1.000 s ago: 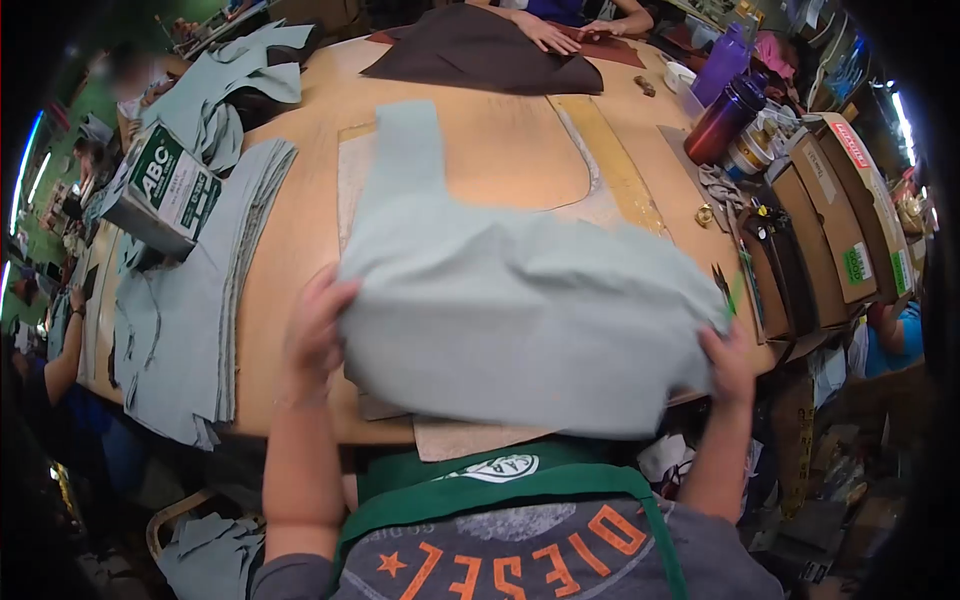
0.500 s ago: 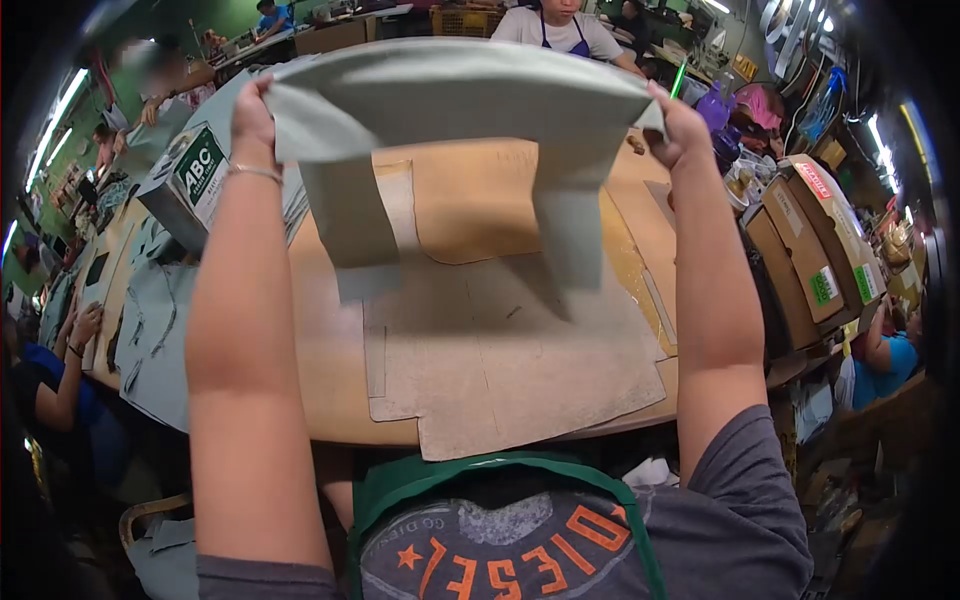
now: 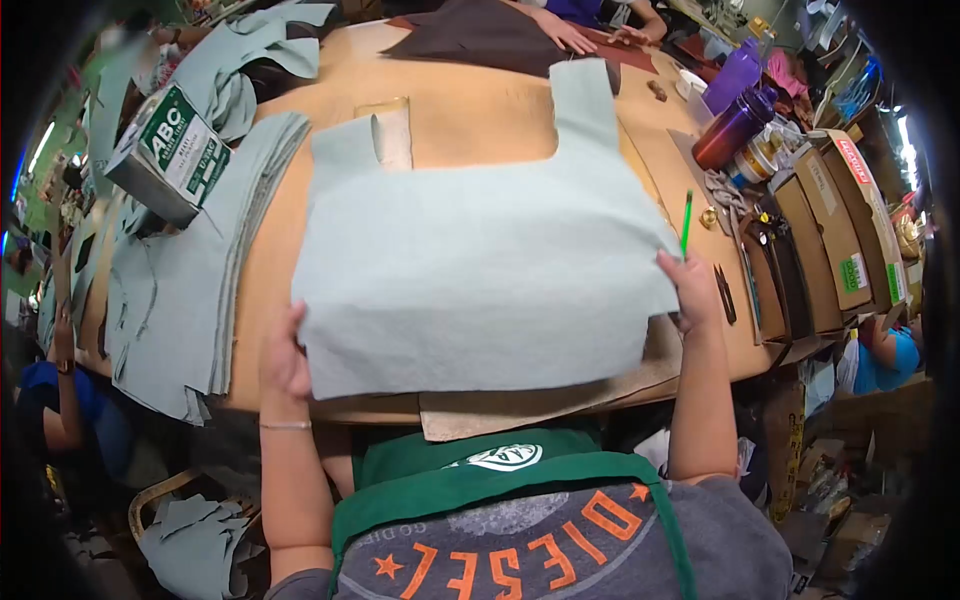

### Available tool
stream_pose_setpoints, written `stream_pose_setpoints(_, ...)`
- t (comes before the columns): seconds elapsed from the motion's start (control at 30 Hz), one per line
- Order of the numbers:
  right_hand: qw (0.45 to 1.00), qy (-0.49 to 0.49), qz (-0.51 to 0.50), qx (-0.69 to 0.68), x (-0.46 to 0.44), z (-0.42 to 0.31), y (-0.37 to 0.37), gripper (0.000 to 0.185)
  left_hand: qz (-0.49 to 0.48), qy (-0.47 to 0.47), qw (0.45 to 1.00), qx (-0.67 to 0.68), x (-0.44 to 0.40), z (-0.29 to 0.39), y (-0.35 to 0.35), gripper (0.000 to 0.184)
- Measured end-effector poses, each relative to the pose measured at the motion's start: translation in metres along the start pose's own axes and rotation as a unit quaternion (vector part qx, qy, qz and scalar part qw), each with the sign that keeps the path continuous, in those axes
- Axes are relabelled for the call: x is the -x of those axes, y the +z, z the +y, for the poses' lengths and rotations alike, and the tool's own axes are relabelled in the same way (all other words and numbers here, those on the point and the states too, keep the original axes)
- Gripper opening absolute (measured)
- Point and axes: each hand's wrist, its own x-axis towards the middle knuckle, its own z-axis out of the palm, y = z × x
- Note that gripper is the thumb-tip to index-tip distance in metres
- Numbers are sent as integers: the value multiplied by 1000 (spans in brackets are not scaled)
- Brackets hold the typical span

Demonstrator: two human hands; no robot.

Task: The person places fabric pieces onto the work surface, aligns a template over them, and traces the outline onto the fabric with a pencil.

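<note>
Lowered over the desk (image 3: 480, 125). Gripping the pale sheet (image 3: 475, 260) with left hand (image 3: 287, 352) at eight o'clock, right hand (image 3: 692, 287) at three.

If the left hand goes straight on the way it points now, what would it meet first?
Beyond the sheet it holds, the left hand would probably meet the stack of cut pieces, though the hand's height is unclear.

The tabletop (image 3: 480, 115) is bright, with soft light and only faint shadows. White strip lights glow at the far left (image 3: 42, 146) and far right (image 3: 906, 137), and the one on the right glares. Under the table it is dark. The corners are black. Things near the sides look bent, like the boxes (image 3: 835, 220). The middle looks mostly clear; the far left is fuzzy.
</note>
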Motion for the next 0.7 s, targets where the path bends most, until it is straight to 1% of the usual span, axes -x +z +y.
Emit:
stream_pose_setpoints(0.07, 999, -22, 14, 26, 10, 25, -14, 40, -3, 57, 993, -101, 13, -21, -9, 56)
stream_pose_setpoints(0.1, 999, -35, 20, 37, 14, 33, -19, 42, 10, 62, 986, -155, 19, -24, -7, 59)
stream_pose_setpoints(0.13, 996, 23, 53, 61, 21, 34, -24, 44, 22, 69, 975, -209, 26, -20, -3, 63)
stream_pose_setpoints(0.2, 990, -31, 46, 132, 26, 40, -34, 44, 44, 105, 947, -301, 36, -14, 11, 68)
stream_pose_setpoints(0.23, 984, -60, 38, 164, 25, 45, -41, 44, 43, 90, 949, -298, 35, -12, 8, 67)
stream_pose_setpoints(0.27, 941, -115, 67, 310, 22, 54, -55, 42, 47, 78, 951, -297, 33, -9, 0, 67)
stream_pose_setpoints(0.3, 925, -139, 69, 347, 24, 52, -56, 40, 56, 67, 951, -297, 34, -5, -9, 67)
stream_pose_setpoints(0.33, 907, -165, 67, 383, 27, 46, -53, 38, 52, 42, 930, -362, 35, 2, -16, 67)
stream_pose_setpoints(0.4, 851, -59, 120, 508, 32, 23, -44, 33, 56, -23, 876, -479, 37, 16, -28, 66)
stream_pose_setpoints(0.47, 822, -156, 191, 514, 29, 21, -45, 27, 59, 16, 767, -638, 44, 30, -26, 63)
stream_pose_setpoints(0.5, 823, -168, 200, 504, 23, 19, -44, 24, 52, 33, 702, -709, 45, 34, -25, 61)
stream_pose_setpoints(0.53, 823, -180, 213, 495, 15, 15, -43, 22, 70, 114, 724, -677, 39, 31, -41, 50)
stream_pose_setpoints(0.57, 822, -191, 229, 486, 7, 10, -41, 20, 78, 139, 715, -680, 34, 37, -34, 47)
stream_pose_setpoints(0.63, 841, -158, 188, 483, -5, -5, -9, 17, 90, 191, 697, -685, 9, 53, -5, 42)
stream_pose_setpoints(0.67, 849, -145, 167, 480, -13, -12, 9, 16, 80, 185, 710, -675, -9, 58, 5, 41)
stream_pose_setpoints(0.7, 829, -223, 124, 498, -26, -8, 22, 16, 72, 179, 722, -664, -28, 65, 17, 41)
